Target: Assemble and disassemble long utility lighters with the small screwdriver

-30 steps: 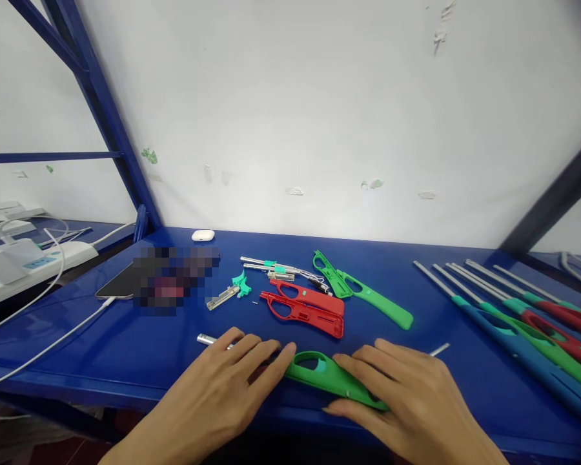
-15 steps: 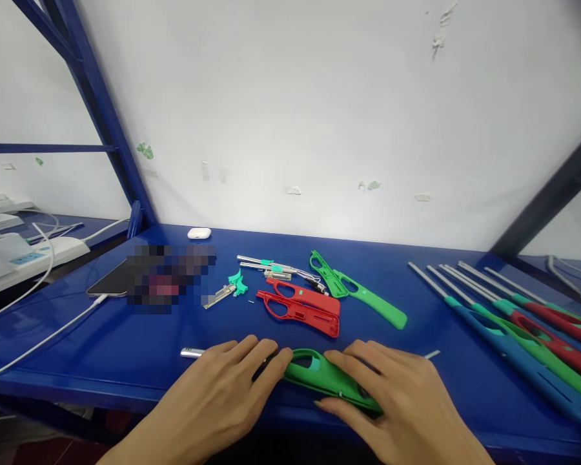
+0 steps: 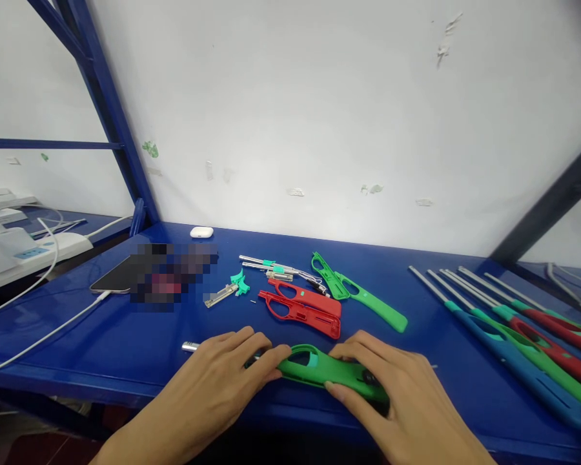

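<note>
A green long-necked gas lighter point(image 3: 314, 367) lies lengthwise at the front of the table, between my two hands. My left hand point(image 3: 237, 374) is closed around its neck end, fingers and thumb by the trigger loop; the metal tip pokes out to the left. My right hand point(image 3: 387, 387) grips the handle end, thumb on the near side and fingers over the top. A teal trigger shows inside the loop. Beyond my hands lie two red casing halves point(image 3: 303, 310) and two green casing halves point(image 3: 372, 303).
Several finished-looking lighters point(image 3: 518, 342) lie side by side at the right. Metal tubes point(image 3: 266, 265), teal triggers point(image 3: 241, 283) and a clear fuel tank point(image 3: 220, 296) lie mid-table. A phone point(image 3: 113, 276) on a white cable and a white earbud case point(image 3: 202, 232) are at the left.
The green lighter has turned slightly, its handle showing more of its face. My right thumb has moved up onto the handle's near edge. My left hand keeps its hold.
</note>
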A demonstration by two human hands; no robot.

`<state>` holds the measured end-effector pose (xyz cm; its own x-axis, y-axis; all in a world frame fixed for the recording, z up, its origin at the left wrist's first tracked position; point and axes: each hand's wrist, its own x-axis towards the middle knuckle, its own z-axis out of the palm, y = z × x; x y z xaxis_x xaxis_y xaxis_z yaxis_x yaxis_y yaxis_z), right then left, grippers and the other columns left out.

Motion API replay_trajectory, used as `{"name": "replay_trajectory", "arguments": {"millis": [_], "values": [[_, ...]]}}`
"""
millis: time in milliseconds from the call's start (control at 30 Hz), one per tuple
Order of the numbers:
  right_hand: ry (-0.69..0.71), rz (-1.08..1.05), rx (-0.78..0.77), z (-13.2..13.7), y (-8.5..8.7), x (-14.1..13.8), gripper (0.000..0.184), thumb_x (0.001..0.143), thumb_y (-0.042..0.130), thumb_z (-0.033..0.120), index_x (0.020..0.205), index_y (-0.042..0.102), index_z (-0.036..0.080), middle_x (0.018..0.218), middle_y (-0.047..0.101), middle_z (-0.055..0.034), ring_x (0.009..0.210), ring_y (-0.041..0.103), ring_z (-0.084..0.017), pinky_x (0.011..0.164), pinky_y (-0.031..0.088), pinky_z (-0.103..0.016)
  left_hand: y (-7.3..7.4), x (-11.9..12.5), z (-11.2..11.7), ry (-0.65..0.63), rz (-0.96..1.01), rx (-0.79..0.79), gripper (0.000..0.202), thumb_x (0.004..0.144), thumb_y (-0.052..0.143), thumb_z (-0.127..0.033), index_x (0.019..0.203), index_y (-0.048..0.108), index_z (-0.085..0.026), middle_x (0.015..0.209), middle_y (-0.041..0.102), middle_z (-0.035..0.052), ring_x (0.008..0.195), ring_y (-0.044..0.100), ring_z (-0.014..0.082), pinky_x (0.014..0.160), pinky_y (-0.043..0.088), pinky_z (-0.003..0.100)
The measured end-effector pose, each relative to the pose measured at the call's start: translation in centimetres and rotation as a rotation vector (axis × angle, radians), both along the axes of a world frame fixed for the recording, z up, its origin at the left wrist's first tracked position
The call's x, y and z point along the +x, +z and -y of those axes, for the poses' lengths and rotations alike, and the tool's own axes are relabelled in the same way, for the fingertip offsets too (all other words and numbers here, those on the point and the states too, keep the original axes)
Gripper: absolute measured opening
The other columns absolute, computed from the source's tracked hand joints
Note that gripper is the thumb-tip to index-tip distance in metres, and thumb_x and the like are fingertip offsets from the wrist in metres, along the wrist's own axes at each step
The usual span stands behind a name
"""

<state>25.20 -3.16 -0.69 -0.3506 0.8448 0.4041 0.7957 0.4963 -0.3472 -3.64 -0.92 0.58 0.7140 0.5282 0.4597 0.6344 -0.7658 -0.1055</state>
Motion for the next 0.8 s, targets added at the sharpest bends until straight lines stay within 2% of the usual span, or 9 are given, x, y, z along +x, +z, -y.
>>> {"name": "replay_trajectory", "arguments": {"millis": [100, 167, 267, 367, 467, 600, 700, 733, 800], "values": [[0.011, -0.046, -0.046, -0.2, 0.5, 0.2, 0.016, 0.101, 0.063, 0.046, 0.115, 0.067, 0.039, 0.111, 0.075, 0.0048, 0.094, 0.076, -0.021, 0.080, 0.057, -0.036, -0.2, -0.1, -0.2, 0.011, 0.012, -0.016, 0.038, 0.116, 0.032, -0.032, 0.142, 0.058, -0.023, 0.107, 0.074, 0.0056, 0.094, 0.074, 0.0233, 0.085, 0.060, 0.038], [0.033, -0.083, -0.050, -0.3, 1.0, 0.3, 0.013, 0.103, 0.061, 0.044, 0.112, 0.069, 0.038, 0.106, 0.075, 0.0044, 0.089, 0.076, -0.019, 0.078, 0.058, -0.034, -0.2, -0.1, -0.3, 0.014, 0.022, -0.013, 0.039, 0.116, 0.033, -0.032, 0.147, 0.054, -0.021, 0.104, 0.074, 0.0056, 0.093, 0.073, 0.0225, 0.082, 0.061, 0.035], [0.060, -0.124, -0.046, -0.5, 1.5, 0.3, 0.013, 0.103, 0.061, 0.041, 0.108, 0.071, 0.036, 0.100, 0.075, 0.0034, 0.082, 0.075, -0.018, 0.073, 0.058, -0.030, 0.0, 0.0, -0.3, 0.009, 0.030, 0.015, 0.043, 0.116, 0.035, -0.028, 0.157, 0.043, -0.019, 0.103, 0.075, 0.0056, 0.089, 0.072, 0.0208, 0.077, 0.061, 0.031], [0.055, -0.152, -0.035, -0.6, 1.7, 0.2, 0.015, 0.103, 0.061, 0.039, 0.106, 0.075, 0.035, 0.098, 0.077, 0.0023, 0.080, 0.076, -0.018, 0.073, 0.059, -0.029, 0.2, 0.0, -0.2, 0.019, 0.043, 0.032, 0.051, 0.116, 0.035, -0.028, 0.166, 0.028, -0.023, 0.111, 0.076, 0.0062, 0.094, 0.073, 0.0217, 0.082, 0.061, 0.033], [0.027, -0.161, 0.009, -0.8, 1.4, 0.1, 0.016, 0.101, 0.064, 0.042, 0.104, 0.078, 0.034, 0.094, 0.080, 0.0017, 0.076, 0.078, -0.019, 0.069, 0.060, -0.027, 0.0, 0.0, 0.0, 0.045, 0.081, 0.007, 0.055, 0.116, 0.032, -0.032, 0.168, 0.019, -0.020, 0.108, 0.077, 0.0066, 0.092, 0.074, 0.0226, 0.080, 0.060, 0.033], [-0.055, -0.216, 0.085, -1.3, 0.8, 0.4, 0.016, 0.097, 0.069, 0.048, 0.101, 0.080, 0.037, 0.086, 0.082, 0.0060, 0.073, 0.080, -0.019, 0.063, 0.060, -0.023, -0.5, -0.2, 0.0, 0.074, 0.152, -0.109, 0.047, 0.116, 0.036, -0.038, 0.160, 0.033, -0.023, 0.105, 0.076, 0.0031, 0.093, 0.074, 0.0213, 0.082, 0.059, 0.033], [-0.078, -0.250, 0.059, -1.4, 0.7, 0.5, 0.018, 0.097, 0.068, 0.051, 0.092, 0.079, 0.037, 0.084, 0.082, 0.0093, 0.071, 0.079, -0.017, 0.060, 0.058, -0.022, -0.6, -0.2, -0.1, 0.074, 0.187, -0.176, 0.025, 0.115, 0.040, -0.040, 0.130, 0.053, -0.024, 0.101, 0.075, 0.0008, 0.086, 0.074, 0.0209, 0.075, 0.057, 0.033], [-0.083, -0.258, 0.039, -1.4, 0.8, 0.5, 0.020, 0.097, 0.067, 0.052, 0.088, 0.079, 0.037, 0.083, 0.082, 0.0103, 0.071, 0.079, -0.017, 0.061, 0.057, -0.022, -0.5, -0.2, -0.1, 0.063, 0.182, -0.166, 0.022, 0.115, 0.039, -0.039, 0.121, 0.054, -0.025, 0.100, 0.075, 0.0007, 0.085, 0.074, 0.0215, 0.072, 0.056, 0.033], [-0.095, -0.272, -0.003, -1.3, 1.0, 0.3, 0.024, 0.098, 0.066, 0.053, 0.084, 0.078, 0.038, 0.082, 0.081, 0.0122, 0.071, 0.078, -0.016, 0.063, 0.056, -0.023, -0.2, -0.1, -0.1, 0.034, 0.154, -0.137, 0.021, 0.116, 0.036, -0.036, 0.118, 0.054, -0.025, 0.102, 0.076, 0.0003, 0.086, 0.074, 0.0225, 0.073, 0.056, 0.035]]}}
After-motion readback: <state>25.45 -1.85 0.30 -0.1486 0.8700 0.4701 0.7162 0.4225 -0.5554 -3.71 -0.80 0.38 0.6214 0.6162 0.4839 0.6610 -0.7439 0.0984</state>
